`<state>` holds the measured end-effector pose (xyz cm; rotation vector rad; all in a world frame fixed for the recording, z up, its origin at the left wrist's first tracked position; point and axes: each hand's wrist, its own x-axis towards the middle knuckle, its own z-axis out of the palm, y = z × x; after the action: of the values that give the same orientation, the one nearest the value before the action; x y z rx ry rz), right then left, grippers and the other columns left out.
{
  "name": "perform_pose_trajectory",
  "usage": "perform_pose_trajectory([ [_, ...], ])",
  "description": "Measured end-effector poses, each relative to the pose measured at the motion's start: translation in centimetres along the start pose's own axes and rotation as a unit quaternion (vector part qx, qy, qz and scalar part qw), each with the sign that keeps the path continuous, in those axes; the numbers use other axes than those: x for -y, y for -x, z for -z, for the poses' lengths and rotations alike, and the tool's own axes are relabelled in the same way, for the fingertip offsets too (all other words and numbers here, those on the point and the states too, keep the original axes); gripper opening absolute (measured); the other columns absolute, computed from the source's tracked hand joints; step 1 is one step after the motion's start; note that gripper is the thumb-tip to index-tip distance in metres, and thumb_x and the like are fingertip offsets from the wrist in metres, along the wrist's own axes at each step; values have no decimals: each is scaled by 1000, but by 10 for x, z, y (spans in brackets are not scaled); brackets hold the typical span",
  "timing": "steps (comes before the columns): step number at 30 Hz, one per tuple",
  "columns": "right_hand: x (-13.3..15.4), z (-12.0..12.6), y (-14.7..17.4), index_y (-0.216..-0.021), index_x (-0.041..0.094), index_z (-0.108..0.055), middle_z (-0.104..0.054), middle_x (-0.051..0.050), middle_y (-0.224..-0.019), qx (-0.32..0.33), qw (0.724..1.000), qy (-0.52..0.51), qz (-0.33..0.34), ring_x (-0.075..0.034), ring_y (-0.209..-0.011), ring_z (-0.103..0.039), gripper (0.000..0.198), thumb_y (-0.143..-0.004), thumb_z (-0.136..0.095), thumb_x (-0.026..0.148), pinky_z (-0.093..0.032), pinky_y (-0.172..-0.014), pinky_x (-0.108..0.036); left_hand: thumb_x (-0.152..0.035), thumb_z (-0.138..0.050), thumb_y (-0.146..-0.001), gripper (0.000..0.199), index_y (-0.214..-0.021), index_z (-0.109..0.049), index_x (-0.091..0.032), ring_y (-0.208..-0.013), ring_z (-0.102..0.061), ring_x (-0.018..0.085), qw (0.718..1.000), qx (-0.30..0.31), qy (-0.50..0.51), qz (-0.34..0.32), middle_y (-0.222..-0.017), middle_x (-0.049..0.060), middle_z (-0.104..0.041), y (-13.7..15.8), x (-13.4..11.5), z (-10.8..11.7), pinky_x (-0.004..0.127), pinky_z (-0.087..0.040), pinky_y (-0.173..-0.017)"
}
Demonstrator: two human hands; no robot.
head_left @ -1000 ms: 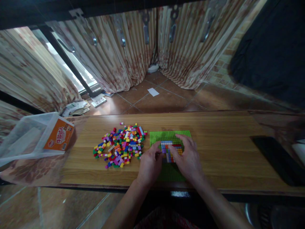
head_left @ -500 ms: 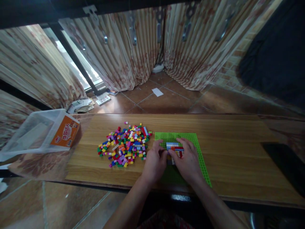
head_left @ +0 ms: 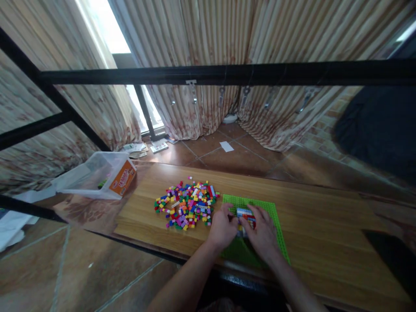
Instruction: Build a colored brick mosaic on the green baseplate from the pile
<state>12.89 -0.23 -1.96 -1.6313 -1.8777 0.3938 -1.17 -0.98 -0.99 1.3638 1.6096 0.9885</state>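
A green studded baseplate lies on the wooden table, under both of my hands. On it sits a block of small building bricks in light blue, red, white and other colours, partly covered by my fingers. My left hand is at the block's left edge, thumb and forefinger pinched together; whatever is between them is hidden. Over the block's right side rests my right hand, its fingers apart and its thumb reaching to the left fingertips.
Left of the baseplate is a heap of loose coloured bricks. A clear plastic bin with an orange label stands at the table's left end. A dark flat object lies at the right. Beyond the table runs a black metal bar before curtains.
The camera view has swung up and to the left, so the table appears lower and further right. Both hands stay at the brick block with almost the same grip.
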Motion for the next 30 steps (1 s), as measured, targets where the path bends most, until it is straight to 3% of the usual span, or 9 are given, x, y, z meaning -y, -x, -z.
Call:
perform_pose_trajectory([
  [9,-19,7,-5,-120,17,-57,-59,-13,-122,18,984,-162,-69,-25,-113,-54,43,-90,-36,40,-40,-100,-49,-13,-45,-81,32,-112,-56,-13,-61,-59,15,999,29,-21,-9,-65,0,-62,0,-6,7,26,-46,-61],
  [16,-14,-4,3,-112,15,-61,-61,-14,-117,-55,990,-129,-22,-24,-110,-54,41,-91,-32,33,-39,-100,-48,-18,-55,-76,41,-116,-55,-12,-65,-61,18,996,34,-71,31,-71,3,-65,0,-19,4,28,-48,-64],
  [24,-15,-6,5,-108,11,-62,-62,-17,-109,-86,994,-71,-15,-27,-102,-56,43,-87,-31,34,-42,-95,-46,-23,-58,-73,40,-113,-60,-15,-76,-64,20,991,26,-99,89,-85,7,-70,2,-24,0,30,-51,-73],
  [30,-13,-6,2,-110,9,-62,-62,-19,-110,-91,994,-43,-37,-29,-102,-57,46,-87,-32,34,-44,-92,-47,-28,-54,-78,46,-122,-55,-15,-76,-65,21,994,41,-88,51,-85,8,-70,9,-22,3,32,-52,-73],
])
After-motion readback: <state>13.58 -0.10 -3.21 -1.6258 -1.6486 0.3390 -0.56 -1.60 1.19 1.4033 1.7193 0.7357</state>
